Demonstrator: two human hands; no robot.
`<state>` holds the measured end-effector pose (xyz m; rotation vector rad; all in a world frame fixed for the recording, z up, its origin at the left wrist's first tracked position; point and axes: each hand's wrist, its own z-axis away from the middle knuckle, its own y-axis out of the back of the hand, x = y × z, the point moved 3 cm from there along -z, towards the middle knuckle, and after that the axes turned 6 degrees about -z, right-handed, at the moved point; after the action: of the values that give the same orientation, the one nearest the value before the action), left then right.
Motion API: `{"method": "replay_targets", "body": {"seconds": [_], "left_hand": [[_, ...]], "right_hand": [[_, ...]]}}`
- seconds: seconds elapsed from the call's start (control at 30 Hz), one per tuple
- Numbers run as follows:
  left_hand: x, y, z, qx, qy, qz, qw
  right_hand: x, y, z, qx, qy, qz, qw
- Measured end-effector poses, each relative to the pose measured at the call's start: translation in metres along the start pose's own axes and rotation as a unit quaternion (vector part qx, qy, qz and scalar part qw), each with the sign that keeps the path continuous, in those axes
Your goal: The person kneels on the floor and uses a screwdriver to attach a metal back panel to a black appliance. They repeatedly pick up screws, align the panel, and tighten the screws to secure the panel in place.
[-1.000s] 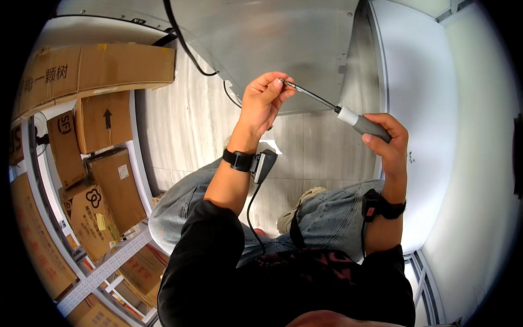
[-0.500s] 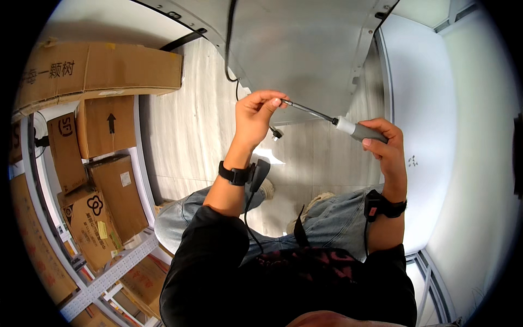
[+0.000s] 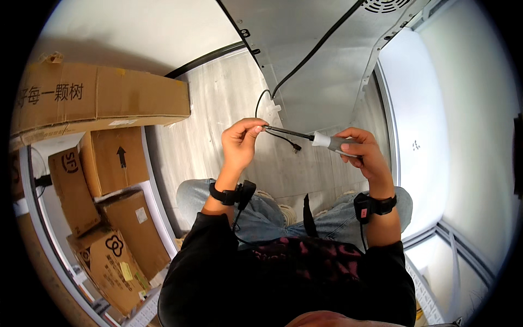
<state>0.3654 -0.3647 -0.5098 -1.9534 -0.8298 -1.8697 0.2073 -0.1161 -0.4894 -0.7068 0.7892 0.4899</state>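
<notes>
My right hand (image 3: 362,150) wraps round the grey and white handle of a screwdriver (image 3: 322,140), whose long dark shaft points left. At the far end of that shaft, my left hand (image 3: 239,143) pinches the tip between thumb and forefinger. Whether a small screw sits between those fingertips is too small to tell. Beyond both hands stands a large grey metal panel (image 3: 321,76) with holes along its edges. A black cable (image 3: 318,46) runs down across it, and a black plug (image 3: 296,147) hangs below the screwdriver shaft.
Several small dark pieces, perhaps screws, lie on a white surface (image 3: 422,109) at the right. Cardboard boxes (image 3: 117,158) fill a metal rack on the left, with a long carton (image 3: 136,95) above them. My legs (image 3: 261,218) are bent below my hands over the wood-look floor (image 3: 212,103).
My view has shifted, showing more of the metal panel and its vent. Both hands appear lower and farther left, the screwdriver closer to level. My grip on it looks the same.
</notes>
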Motion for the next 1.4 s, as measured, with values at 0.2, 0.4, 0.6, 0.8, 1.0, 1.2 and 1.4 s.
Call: {"method": "replay_targets", "body": {"seconds": [0.2, 0.4, 0.6, 0.8, 1.0, 1.2, 1.4], "left_hand": [[-0.007, 0.022, -0.017, -0.142, 0.104, 0.048, 0.983], [-0.007, 0.034, -0.042, -0.236, 0.091, 0.137, 0.958], [0.004, 0.013, -0.066, -0.306, 0.077, 0.377, 0.871], [0.001, -0.008, -0.074, -0.274, 0.146, 0.422, 0.852], [-0.016, -0.024, -0.081, -0.155, 0.237, 0.442, 0.851], [-0.035, -0.033, -0.089, -0.096, 0.281, 0.411, 0.862], [-0.037, -0.027, -0.1, -0.146, 0.273, 0.308, 0.9]], "right_hand": [[-0.001, -0.044, 0.033, 0.103, 0.098, 0.166, 0.976], [0.003, -0.073, 0.04, 0.123, 0.093, 0.118, 0.981], [0.025, -0.08, 0.032, 0.076, 0.09, -0.033, 0.992], [0.04, -0.08, 0.017, 0.067, 0.105, -0.118, 0.985], [0.057, -0.099, 0.002, 0.139, 0.107, -0.079, 0.981], [0.076, -0.109, -0.011, 0.186, 0.134, -0.079, 0.97], [0.079, -0.106, -0.018, 0.2, 0.134, -0.069, 0.968]]}}
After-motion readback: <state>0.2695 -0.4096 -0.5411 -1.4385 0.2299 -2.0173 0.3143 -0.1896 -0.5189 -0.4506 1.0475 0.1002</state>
